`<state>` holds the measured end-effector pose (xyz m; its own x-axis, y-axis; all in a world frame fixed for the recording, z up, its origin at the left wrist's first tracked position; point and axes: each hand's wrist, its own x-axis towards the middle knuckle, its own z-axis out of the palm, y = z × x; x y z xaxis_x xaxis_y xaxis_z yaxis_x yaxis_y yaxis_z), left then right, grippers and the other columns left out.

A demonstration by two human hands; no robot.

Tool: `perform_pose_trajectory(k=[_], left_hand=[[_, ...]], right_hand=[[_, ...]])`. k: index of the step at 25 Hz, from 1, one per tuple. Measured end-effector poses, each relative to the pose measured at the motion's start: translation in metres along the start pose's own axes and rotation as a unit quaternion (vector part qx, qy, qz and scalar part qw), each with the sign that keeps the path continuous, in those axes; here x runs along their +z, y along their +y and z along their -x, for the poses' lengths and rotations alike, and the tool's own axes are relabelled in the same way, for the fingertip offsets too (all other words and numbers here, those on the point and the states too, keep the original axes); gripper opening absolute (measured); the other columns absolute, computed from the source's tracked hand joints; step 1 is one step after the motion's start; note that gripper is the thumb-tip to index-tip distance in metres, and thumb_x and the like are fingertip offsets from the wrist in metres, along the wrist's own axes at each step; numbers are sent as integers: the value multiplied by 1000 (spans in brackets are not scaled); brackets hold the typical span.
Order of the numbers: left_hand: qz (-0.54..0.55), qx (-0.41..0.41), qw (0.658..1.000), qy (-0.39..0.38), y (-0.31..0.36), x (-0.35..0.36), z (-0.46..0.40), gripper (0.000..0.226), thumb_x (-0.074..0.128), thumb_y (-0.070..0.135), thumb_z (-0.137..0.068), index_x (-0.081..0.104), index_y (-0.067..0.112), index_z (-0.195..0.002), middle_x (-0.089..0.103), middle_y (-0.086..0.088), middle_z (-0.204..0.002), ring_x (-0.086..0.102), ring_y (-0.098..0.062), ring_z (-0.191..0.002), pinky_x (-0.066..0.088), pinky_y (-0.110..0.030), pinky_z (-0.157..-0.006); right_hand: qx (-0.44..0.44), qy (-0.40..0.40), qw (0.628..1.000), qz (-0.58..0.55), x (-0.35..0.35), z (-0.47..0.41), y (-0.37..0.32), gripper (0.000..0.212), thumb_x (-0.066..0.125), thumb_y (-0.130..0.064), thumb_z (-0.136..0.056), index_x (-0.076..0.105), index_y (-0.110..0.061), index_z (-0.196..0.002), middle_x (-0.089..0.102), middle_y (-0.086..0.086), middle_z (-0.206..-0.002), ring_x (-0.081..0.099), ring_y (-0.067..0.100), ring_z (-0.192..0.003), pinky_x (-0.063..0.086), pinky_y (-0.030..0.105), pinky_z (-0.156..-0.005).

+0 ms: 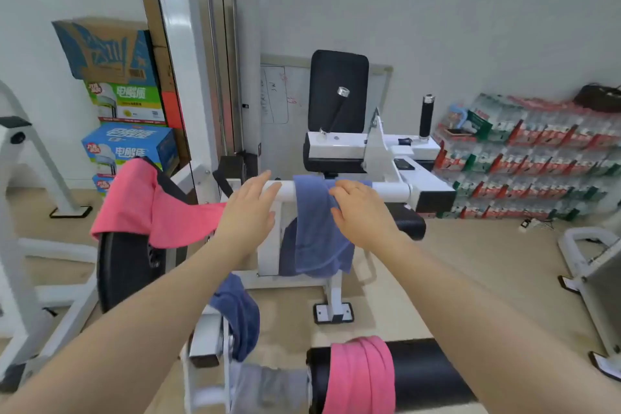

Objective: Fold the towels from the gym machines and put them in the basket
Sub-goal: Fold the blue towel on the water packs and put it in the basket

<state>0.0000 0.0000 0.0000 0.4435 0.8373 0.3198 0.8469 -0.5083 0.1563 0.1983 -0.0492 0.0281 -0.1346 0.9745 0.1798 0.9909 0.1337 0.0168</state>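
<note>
At the far left, stacked cardboard boxes (126, 104) stand against the wall, and just below them a pink towel (148, 205) hangs over a black round pad of the gym machine (379, 158), one end stretching to the right toward the white frame. The left hand (247, 212) is held flat over the left end of the white bar (393, 191), its fingers (265, 183) spread and straight, holding nothing; whether they touch the bar I cannot tell. Below the left forearm, a second blue towel (240, 316) is draped on a lower part of the frame, and a grey cloth (268, 390) lies at the bottom edge of the view. At the middle of the bar hangs a blue towel (316, 239), folded over the bar with both ends down. The right hand (363, 215) lies on this towel at its right edge, the fingers (339, 191) curled and pinching the cloth near the top of the bar. Lower right, another pink towel (363, 376) is wrapped over a black roller (426, 376). At the far right, packs of bottles (534, 158) are piled along the wall
</note>
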Motion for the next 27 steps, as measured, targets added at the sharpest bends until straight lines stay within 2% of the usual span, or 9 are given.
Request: perform_pose_trajectory(k=[4,7,9,13,15,17,20,24,27], left_hand=[[-47,15,999,-5,-7,15,-35,52,53,31,-89,38,16,-137,40,-5,-142,39,-25,-129,31,-37,-104],[-109,53,993,2,-12,26,-43,48,82,36,-61,65,14,-100,66,-6,-102,63,-27,-90,50,-35,-74],[-126,49,991,21,-14,31,-47,46,89,29,-47,67,14,-85,67,-6,-86,65,-27,-74,51,-33,-59],[-106,27,994,17,-7,32,-48,40,66,5,-76,57,10,-114,59,-13,-112,55,-34,-102,44,-40,-80],[-96,8,995,11,-3,30,-45,42,54,6,-84,49,12,-125,51,-11,-124,47,-32,-113,38,-40,-89],[-63,-27,998,10,7,25,-42,40,49,12,-87,47,13,-127,48,-9,-129,44,-30,-116,36,-39,-92],[125,1,988,89,38,6,-45,38,50,4,-84,52,6,-122,48,-13,-130,46,-31,-117,38,-38,-99],[294,138,926,191,120,-47,-48,30,43,0,-84,60,6,-108,54,0,-116,48,-2,-107,32,-5,-94],[438,125,883,114,204,-70,-33,23,39,13,-91,59,19,-100,58,18,-96,52,13,-87,38,-3,-81]], right_hand=[[28,16,999,-11,12,-45,-4,40,45,-29,-94,40,-12,-131,45,7,-135,40,27,-125,30,35,-103],[35,-27,999,12,21,-62,2,43,50,-28,-92,39,-13,-130,45,9,-130,41,28,-121,36,35,-95],[45,-18,999,17,22,-67,4,37,51,-24,-92,43,-12,-126,48,8,-127,43,27,-118,36,34,-92],[36,-17,999,10,21,-63,5,19,42,-13,-94,49,-10,-112,57,9,-114,48,27,-105,36,33,-85],[56,23,992,-113,13,-52,13,18,42,-14,-94,52,-9,-109,55,9,-111,47,26,-104,38,33,-84],[95,72,936,-330,-6,-34,20,14,46,-16,-94,52,-12,-106,54,4,-104,51,20,-99,44,30,-82],[135,156,768,-606,-39,-3,41,11,47,-13,-94,49,-14,-105,58,-1,-96,58,15,-91,51,28,-81],[57,231,564,-791,-77,56,93,13,46,-6,-93,54,-12,-100,67,0,-87,66,12,-84,54,24,-75],[11,175,543,-821,-96,121,148,29,73,-27,-73,65,-14,-98,70,1,-88,67,13,-85,54,24,-76]])
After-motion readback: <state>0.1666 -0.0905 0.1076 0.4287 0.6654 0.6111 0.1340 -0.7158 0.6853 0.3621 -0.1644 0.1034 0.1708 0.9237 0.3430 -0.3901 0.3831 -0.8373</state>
